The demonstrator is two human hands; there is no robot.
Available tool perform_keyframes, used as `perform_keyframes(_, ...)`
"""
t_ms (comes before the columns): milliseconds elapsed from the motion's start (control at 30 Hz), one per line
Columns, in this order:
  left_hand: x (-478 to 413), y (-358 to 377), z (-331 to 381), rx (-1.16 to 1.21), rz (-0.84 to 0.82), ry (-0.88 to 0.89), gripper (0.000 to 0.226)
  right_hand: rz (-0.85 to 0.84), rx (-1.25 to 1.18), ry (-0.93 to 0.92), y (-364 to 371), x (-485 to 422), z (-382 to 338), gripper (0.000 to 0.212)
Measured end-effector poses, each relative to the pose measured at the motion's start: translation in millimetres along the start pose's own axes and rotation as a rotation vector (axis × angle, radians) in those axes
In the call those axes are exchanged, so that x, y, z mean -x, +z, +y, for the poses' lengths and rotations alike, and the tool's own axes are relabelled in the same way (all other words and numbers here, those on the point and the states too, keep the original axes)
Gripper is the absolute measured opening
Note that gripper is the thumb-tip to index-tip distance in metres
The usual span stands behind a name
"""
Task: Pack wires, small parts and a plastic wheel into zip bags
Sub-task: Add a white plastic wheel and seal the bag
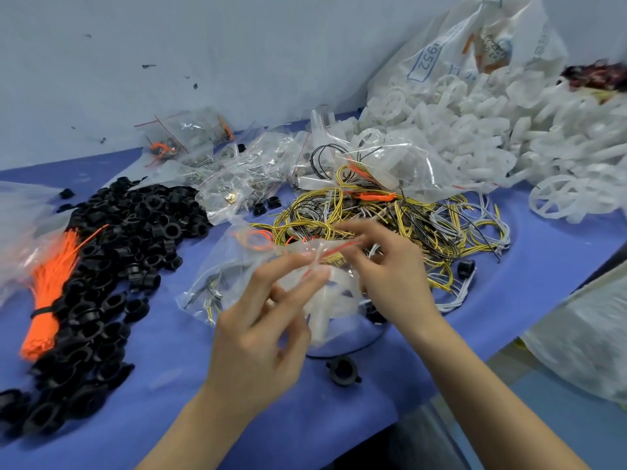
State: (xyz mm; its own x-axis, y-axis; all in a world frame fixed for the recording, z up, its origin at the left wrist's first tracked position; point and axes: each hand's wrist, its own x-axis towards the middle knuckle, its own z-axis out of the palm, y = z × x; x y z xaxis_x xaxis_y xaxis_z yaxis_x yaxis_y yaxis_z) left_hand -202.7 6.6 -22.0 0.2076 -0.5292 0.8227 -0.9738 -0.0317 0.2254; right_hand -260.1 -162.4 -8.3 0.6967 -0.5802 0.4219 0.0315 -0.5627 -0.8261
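Worktop [190,395] was covered in blue cloth and pushed up against a pale wall [237,45] with a few dark scuffs. Left side: a long heap of black plastic rings [112,266], and against it a bundle of orange ties [47,300] cinched with a black band. One black ring [342,370] sat alone near the front edge, just below your hands. Back centre: a pile of small clear bags [237,167] with bits inside. Centre right: a tangle of yellow, black and white wires [390,218]. Far right: a big mound of white plastic wheels [492,130] spilling from a large printed sack [475,52]. Another sheet of clear plastic [583,340] hung off the right edge.

Both your forearms came in from the bottom and met at centre. You held a zip bag [244,276] above the worktop, in front of the wire tangle. Your left hand [258,330] was palm-side up toward you, thumb and forefinger pinching the bag's top edge, other fingers loosely curled. Your right hand [390,269] pinched the same edge just beside it, near the red zip line. Inside the bag: a white plastic wheel [336,300], partly behind your left fingers, plus some yellow and white wire and an orange loop. Frame was motion-blurred around the fingertips, so I couldn't tell the exact contact.
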Motion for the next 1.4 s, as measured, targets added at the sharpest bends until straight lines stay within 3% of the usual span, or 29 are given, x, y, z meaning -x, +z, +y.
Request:
perform_keyframes(67,7,-12,0,-0.11,-0.132,0.048,0.018,-0.062,-0.092,0.093,-4,-8,4,0.021)
perform_keyframes(200,9,-37,-11,-0.344,-0.314,0.105,0.016,-0.154,-0.23,0.144,-16,-32,-4,0.032)
perform_keyframes(433,-34,-66,-28,-0.436,-0.562,0.012,0.015,-0.378,-0.076,0.119,-13,-81,-44,0.019)
perform_keyframes(567,-93,-108,-35,-0.201,-0.411,-0.072,0.025,-0.247,-0.112,0.078,-30,-102,-70,0.021)
perform_keyframes(667,-136,-134,-35,-0.149,-0.287,-0.157,0.017,-0.283,-0.116,0.072,-37,-109,-89,0.021)
perform_keyframes(767,-152,-135,-35,-0.074,-0.229,-0.227,0.025,-0.234,-0.234,0.123,-49,-125,-103,0.012)
perform_keyframes(900,-149,-131,-46,0.026,-0.143,-0.335,0.026,-0.345,-0.521,0.304,-64,-141,-114,0.006)
perform_keyframes(1000,-138,-127,-61,0.114,-0.197,-0.406,0.022,-0.452,-0.548,0.42,-67,-146,-114,0.012)
perform_keyframes(1067,-128,-117,-70,0.073,-0.25,-0.418,0.018,-0.417,-0.307,0.301,-69,-147,-113,0.027)
perform_keyframes(1133,-119,-107,-73,0.042,-0.278,-0.413,0.018,-0.343,0.113,0.003,-67,-142,-116,0.045)
perform_keyframes(1233,-120,-105,-69,0.02,-0.254,-0.293,0.016,-0.54,0.372,-0.344,-39,-122,-139,0.058)
perform_keyframes(1300,-123,-105,-63,0.076,-0.234,-0.238,0.016,-0.659,0.442,-0.457,-13,-112,-150,0.049)
perform_keyframes(1400,-121,-104,-57,0.081,-0.218,-0.21,0.018,-0.686,0.527,-0.505,8,-111,-163,0.016)
